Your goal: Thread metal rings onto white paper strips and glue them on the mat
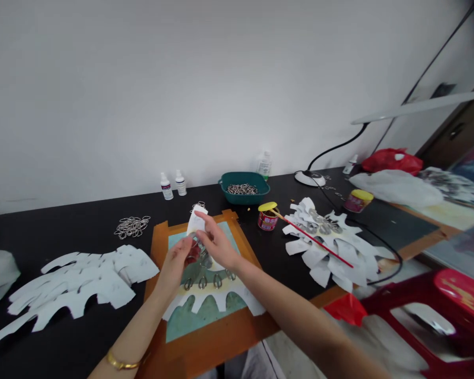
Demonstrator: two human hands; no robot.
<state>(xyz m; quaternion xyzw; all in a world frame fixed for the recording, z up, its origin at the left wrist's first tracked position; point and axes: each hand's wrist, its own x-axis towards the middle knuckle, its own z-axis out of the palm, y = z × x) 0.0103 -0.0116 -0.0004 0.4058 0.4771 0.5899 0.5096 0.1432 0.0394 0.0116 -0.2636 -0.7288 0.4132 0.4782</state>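
Over a taped green board [174, 327], my left hand [174, 263] and my right hand [218, 243] meet at a white cut-out piece [196, 221] with metal rings on it. The right hand's fingers and thumb close around the raised piece. My left fingertips are pinched beside its rings; exactly what lies between them is partly hidden. Below the hands, a white scalloped piece [221, 302] lies flat on the board. Several metal rings [203, 283] sit in a row along its upper edge.
White cut-outs [90, 273] lie at left, near loose rings [131, 227]. Behind stand a green basin [243, 199] of rings and small bottles [166, 187]. At right are a yellow-lidded can [267, 220], a red-handled brush [319, 243], ringed cut-outs [339, 239], a lamp [310, 178] and a red stool [418, 295].
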